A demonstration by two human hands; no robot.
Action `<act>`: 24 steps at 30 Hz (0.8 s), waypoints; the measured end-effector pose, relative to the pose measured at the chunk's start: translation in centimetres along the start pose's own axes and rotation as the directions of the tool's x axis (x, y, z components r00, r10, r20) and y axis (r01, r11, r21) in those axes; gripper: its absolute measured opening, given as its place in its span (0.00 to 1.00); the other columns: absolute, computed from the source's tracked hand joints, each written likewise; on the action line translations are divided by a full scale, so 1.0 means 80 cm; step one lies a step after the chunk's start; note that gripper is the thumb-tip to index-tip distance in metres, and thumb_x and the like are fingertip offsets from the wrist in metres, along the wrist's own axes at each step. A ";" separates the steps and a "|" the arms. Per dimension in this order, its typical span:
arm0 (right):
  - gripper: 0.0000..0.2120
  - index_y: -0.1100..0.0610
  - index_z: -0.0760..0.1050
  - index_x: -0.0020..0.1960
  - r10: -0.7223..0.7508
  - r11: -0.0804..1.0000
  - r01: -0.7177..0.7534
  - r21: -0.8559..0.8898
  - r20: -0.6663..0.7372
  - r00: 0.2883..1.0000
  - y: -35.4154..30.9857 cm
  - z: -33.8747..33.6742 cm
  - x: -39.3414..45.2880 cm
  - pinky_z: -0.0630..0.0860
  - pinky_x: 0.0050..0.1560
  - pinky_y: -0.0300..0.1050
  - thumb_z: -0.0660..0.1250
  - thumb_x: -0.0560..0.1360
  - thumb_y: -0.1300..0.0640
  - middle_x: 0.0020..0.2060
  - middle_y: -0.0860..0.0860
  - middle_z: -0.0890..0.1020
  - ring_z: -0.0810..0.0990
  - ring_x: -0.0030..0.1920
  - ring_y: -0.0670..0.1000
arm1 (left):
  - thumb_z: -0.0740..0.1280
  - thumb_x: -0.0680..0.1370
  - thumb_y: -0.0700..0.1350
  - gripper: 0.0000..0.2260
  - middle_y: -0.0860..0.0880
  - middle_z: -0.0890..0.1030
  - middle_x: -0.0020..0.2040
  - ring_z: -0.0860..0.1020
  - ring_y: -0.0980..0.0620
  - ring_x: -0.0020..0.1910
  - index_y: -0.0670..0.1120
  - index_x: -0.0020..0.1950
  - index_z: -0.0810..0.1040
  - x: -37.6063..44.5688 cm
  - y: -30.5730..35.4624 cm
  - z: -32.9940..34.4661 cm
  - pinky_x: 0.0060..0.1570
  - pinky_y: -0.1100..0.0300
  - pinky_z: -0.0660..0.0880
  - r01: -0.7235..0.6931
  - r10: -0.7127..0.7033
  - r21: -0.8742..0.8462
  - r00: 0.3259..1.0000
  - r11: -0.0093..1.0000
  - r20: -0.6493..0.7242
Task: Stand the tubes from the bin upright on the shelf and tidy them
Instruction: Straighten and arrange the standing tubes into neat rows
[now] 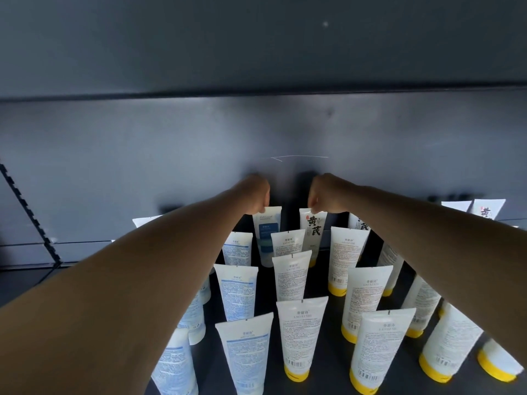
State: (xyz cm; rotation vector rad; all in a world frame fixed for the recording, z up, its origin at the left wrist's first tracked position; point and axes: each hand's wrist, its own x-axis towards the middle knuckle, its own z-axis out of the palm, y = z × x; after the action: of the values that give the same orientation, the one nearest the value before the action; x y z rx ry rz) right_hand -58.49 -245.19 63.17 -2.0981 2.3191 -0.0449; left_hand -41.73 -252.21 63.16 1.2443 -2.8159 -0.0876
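Tubes standing cap-down on dark shelf [319, 286], crimped ends up, in rough rows front to back. Left rows: white tubes with blue print, e.g. front one [247, 354]. Centre and right rows: white tubes with yellow caps, e.g. [300, 336] and [376, 349], barcode backs facing camera. Back row: blue-panel tube [268, 235], pinched at its top edge, upright; beside it, apart, tube with large black characters [312, 232], also pinched at top, upright. More of that type far right [487, 209].
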 end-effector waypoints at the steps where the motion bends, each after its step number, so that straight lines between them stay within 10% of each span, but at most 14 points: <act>1: 0.11 0.63 0.81 0.53 0.002 1.000 -0.002 0.005 -0.001 1.000 0.001 0.000 0.000 0.75 0.59 0.49 0.70 0.73 0.59 0.51 0.57 0.84 0.81 0.53 0.56 | 0.67 0.77 0.40 0.14 0.44 0.79 0.61 0.77 0.47 0.60 0.40 0.62 0.78 0.001 0.001 0.000 0.64 0.57 0.70 -0.008 0.008 0.007 1.000 1.000 0.002; 24: 0.07 0.59 0.81 0.51 -0.098 0.992 0.107 0.073 -0.112 0.989 -0.051 -0.045 -0.028 0.71 0.52 0.39 0.70 0.73 0.60 0.51 0.52 0.83 0.79 0.52 0.51 | 0.70 0.74 0.39 0.13 0.44 0.81 0.58 0.77 0.47 0.58 0.42 0.58 0.80 -0.061 -0.055 -0.054 0.57 0.62 0.71 0.020 -0.034 -0.110 0.991 0.994 -0.127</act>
State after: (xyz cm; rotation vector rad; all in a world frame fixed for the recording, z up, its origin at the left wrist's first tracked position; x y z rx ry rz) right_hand -54.28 -243.34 66.90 -2.2268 2.2223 -0.2531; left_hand -34.89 -251.67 66.97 1.2180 -2.6479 -0.1530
